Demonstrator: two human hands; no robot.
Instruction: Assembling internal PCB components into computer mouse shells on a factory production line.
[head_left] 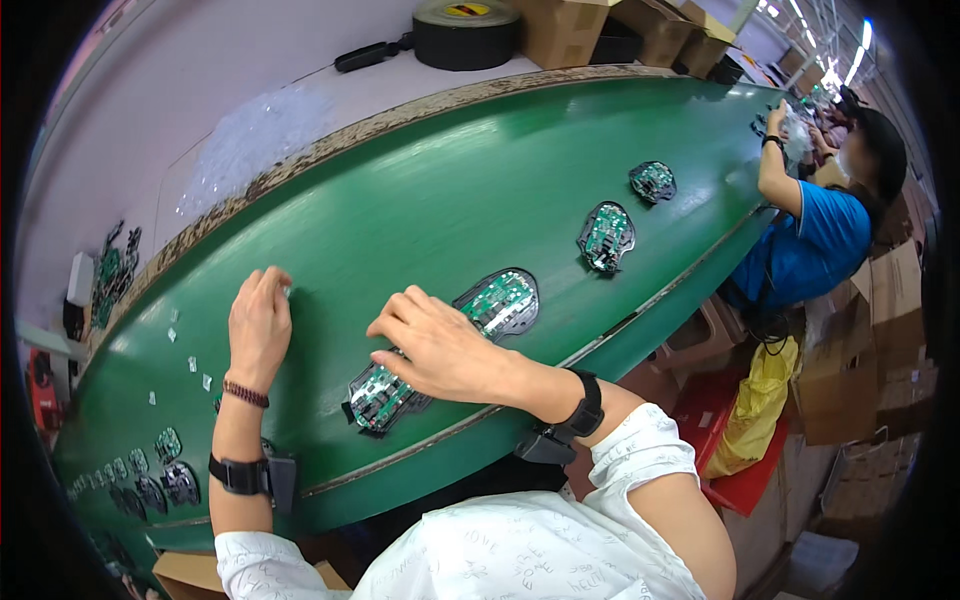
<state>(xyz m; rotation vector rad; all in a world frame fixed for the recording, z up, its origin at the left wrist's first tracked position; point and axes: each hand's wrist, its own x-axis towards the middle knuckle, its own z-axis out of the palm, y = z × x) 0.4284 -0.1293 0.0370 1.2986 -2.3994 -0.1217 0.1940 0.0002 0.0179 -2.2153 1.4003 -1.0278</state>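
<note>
My left hand (262, 322) is raised over the green belt (400, 190), with thumb and fingers pinched together. A tiny pale piece (288, 291) shows at its fingertips. My right hand (440, 345) hovers palm down, its fingers loosely bent, with nothing visible between them and the thumb. Partly beneath it, a green circuit board in a black housing (375, 400) lies on the belt. Another such board in its housing (510, 300) sits just beyond the right wrist, partly covered by the hand. Several small pale pieces (206, 382) are scattered left of my left hand.
Further right lie two more housed boards (606, 238). Several boards and black housings (180, 482) line the belt's left end. Clear plastic bits (255, 135) are heaped on the far ledge, near a black tape roll (466, 35). A person in blue (820, 235) works at right.
</note>
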